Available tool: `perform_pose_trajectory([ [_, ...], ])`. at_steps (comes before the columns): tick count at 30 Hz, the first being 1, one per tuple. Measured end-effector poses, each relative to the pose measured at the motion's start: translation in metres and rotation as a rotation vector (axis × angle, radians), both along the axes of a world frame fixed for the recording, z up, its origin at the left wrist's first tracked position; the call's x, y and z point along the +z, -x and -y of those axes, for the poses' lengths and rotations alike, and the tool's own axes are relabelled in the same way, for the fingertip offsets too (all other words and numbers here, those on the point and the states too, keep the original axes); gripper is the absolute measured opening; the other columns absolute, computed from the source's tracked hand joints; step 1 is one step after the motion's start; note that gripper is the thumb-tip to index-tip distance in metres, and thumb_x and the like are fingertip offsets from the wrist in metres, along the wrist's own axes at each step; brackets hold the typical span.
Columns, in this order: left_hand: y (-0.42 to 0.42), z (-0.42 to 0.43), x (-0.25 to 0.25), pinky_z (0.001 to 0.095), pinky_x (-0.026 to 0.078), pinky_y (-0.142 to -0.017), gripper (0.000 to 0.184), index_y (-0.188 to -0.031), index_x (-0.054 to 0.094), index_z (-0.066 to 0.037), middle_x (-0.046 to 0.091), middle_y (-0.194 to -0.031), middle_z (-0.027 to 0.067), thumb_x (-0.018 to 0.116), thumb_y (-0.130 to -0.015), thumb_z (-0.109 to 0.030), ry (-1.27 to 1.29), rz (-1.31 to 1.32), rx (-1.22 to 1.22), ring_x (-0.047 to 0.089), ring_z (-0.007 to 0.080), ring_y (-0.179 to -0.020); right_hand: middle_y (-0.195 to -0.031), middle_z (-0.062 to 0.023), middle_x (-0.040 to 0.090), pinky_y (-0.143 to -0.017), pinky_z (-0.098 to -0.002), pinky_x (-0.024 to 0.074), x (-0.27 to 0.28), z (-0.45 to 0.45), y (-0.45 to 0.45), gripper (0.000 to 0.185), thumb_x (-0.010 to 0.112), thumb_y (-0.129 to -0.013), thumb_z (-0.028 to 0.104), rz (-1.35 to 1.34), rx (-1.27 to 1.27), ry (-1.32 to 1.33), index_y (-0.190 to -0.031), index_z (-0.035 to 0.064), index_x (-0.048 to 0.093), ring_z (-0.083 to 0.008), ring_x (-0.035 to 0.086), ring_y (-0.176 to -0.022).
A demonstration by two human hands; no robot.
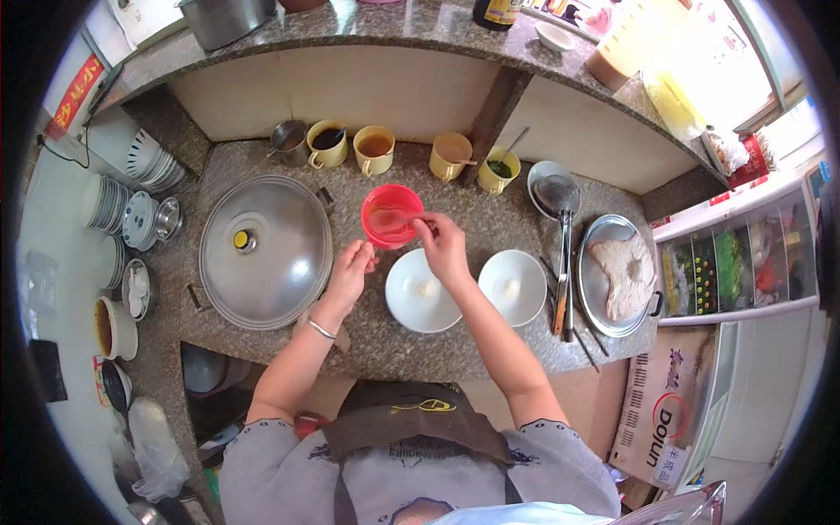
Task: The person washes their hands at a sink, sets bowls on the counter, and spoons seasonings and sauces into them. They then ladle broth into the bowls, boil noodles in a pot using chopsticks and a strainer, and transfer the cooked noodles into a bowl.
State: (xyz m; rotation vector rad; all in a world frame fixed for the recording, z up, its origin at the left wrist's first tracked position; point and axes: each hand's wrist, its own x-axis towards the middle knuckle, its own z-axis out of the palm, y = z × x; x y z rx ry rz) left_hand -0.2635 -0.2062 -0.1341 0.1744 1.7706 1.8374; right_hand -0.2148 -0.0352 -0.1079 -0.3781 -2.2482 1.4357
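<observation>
A red plastic tub (368,210) is tilted over the counter. My left hand (352,267) is closed at its lower left edge, gripping it. My right hand (443,248) pinches the handle of a spoon (395,219) whose bowl is inside the tub; the tub's contents are hard to make out. Just below my hands stand two white bowls, the left bowl (409,308) and the right bowl (527,308), each with a small pale heap at the bottom. My right forearm passes over the gap between them.
A large lidded pot (280,280) stands at left. Several yellow cups, among them a cup of brown liquid (374,162), line the back. At right lie a strainer (556,194) and a metal tray (604,319) with pale meat (623,276). Stacked plates (107,203) stand far left.
</observation>
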Motion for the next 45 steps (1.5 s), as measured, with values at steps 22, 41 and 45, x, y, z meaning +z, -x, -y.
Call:
perform_pose_trajectory([
  [22,-0.065,0.059,-0.008,0.0213,0.039,-0.063,0.019,-0.08,0.051,-0.003,0.05,-0.072,0.0002,0.045,-0.089,-0.019,0.045,-0.033,-0.085,0.046,0.0069,-0.068,-0.074,-0.0063,0.055,-0.058,-0.0234,0.041,0.028,-0.007,-0.171,0.006,0.052,-0.082,0.003,-0.251,-0.277,-0.018,-0.085,0.0008,0.057,-0.0136,0.051,-0.065],
  [41,-0.116,-0.057,0.004,0.0221,0.038,-0.065,0.02,-0.081,0.05,-0.004,0.049,-0.072,0.0003,0.042,-0.09,-0.02,-0.026,0.003,-0.335,0.044,0.007,-0.068,-0.078,-0.0011,0.055,-0.061,-0.0205,0.0402,0.018,-0.062,-0.227,0.016,0.048,-0.088,0.016,-0.188,-0.538,0.525,-0.09,0.002,0.055,-0.0071,0.049,-0.066],
  [45,-0.123,-0.08,0.003,0.0215,0.037,-0.066,0.019,-0.079,0.049,-0.005,0.049,-0.072,0.0001,0.042,-0.09,-0.019,0.009,0.046,-0.359,0.043,0.0068,-0.068,-0.083,-0.0006,0.054,-0.062,-0.0199,0.0398,0.017,-0.088,-0.252,0.018,0.048,-0.089,0.017,-0.287,-0.571,0.548,-0.093,0.0017,0.054,-0.0061,0.048,-0.068],
])
